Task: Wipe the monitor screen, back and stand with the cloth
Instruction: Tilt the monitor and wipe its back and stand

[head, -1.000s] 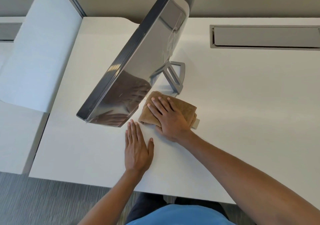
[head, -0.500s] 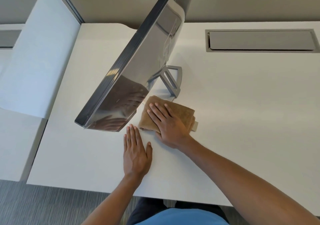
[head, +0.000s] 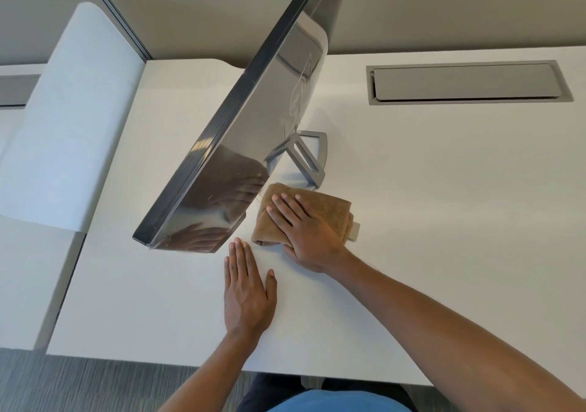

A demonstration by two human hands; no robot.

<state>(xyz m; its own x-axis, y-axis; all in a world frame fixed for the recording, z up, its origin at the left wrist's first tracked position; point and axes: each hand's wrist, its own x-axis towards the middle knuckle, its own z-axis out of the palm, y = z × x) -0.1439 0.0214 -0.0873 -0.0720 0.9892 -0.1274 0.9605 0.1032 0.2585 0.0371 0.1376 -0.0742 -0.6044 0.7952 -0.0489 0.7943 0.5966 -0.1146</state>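
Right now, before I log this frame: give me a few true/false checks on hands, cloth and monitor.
1. The monitor shows its glossy back to the camera. True.
2. The right hand lies flat on the folded brown cloth. True.
3. The cloth is pressed against the monitor's back. False: it lies on the desk, beside the foot of the stand.
4. The left hand holds the monitor's lower edge. False: it rests flat on the desk with fingers straight, apart from the monitor.
5. The cable hatch set into the desk is closed. True.
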